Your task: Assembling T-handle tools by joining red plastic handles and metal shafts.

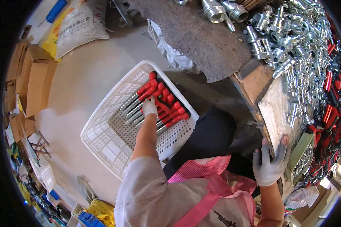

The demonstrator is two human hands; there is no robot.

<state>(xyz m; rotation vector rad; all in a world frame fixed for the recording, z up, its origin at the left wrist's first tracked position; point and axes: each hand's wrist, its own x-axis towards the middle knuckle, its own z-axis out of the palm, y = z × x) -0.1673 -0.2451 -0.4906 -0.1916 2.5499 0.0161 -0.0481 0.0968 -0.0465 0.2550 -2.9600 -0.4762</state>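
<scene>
My left hand [149,107], in a white glove, reaches down into a white plastic basket [96,109]. Its fingers close on one of the red-handled metal tools, partly hidden among the rest. Several of these tools [170,109], with red grips and slim silver shafts, lie side by side in the basket, red ends toward the far right wall. At the workbench edge [267,117], my right hand [271,162] in a grey-white glove rests with its fingers spread, holding nothing.
Silver threaded metal fittings [291,49] are heaped on the bench at right, with red parts [331,117] beyond. A green tray [301,157] of small metal pieces sits near my right hand. Cardboard boxes [36,79] and a filled sack [81,28] stand at left.
</scene>
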